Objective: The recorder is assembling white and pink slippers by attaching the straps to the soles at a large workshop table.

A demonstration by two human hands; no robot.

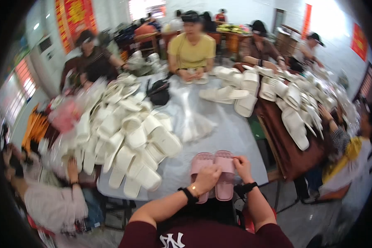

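Head view: pink slippers (225,178) held at the counter's (240,134) near edge.
One is pinched by the right hand (243,167); the grip of the left hand (207,178) cannot be told. Probably light and bendy, best held by the straps (226,166). White slippers (110,124) are piled beyond.

My pale grey table (240,134) carries heaped white slippers (130,128) on my left, a black bundle (158,91) and clear plastic (192,120).

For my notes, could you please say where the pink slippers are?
In the head view, the pink slippers lie right of centre at the table's near edge, touched by the left hand and right hand.
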